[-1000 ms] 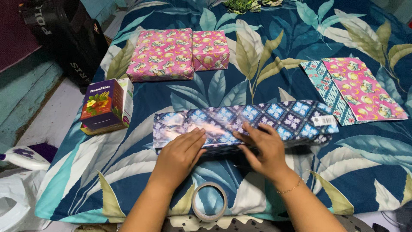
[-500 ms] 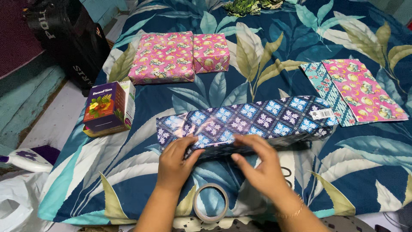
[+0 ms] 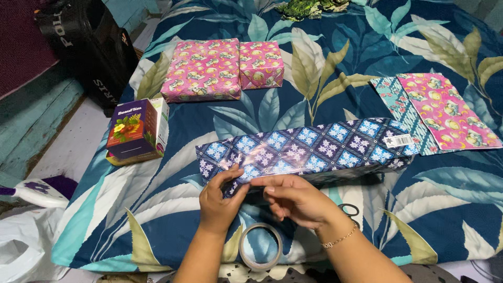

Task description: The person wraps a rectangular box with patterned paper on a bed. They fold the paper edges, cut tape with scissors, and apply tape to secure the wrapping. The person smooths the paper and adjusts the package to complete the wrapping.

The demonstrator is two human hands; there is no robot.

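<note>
Long box in glossy blue floral-diamond gift wrap [image 3: 309,149], pinched along its near edge by left hand [image 3: 219,198] and right hand [image 3: 293,199]; tape roll [image 3: 260,246] just below both wrists.

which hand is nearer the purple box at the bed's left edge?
Left. The left hand sits at the left end of the long blue wrapped parcel, right of and below the purple box. The right hand lies further right, by the parcel's middle.

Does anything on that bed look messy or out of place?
Mostly tidy. The long blue-patterned parcel lies slanted, its wrap loose at the near edge where both hands pinch it, and scissor handles peek from under it, half hidden.
</note>
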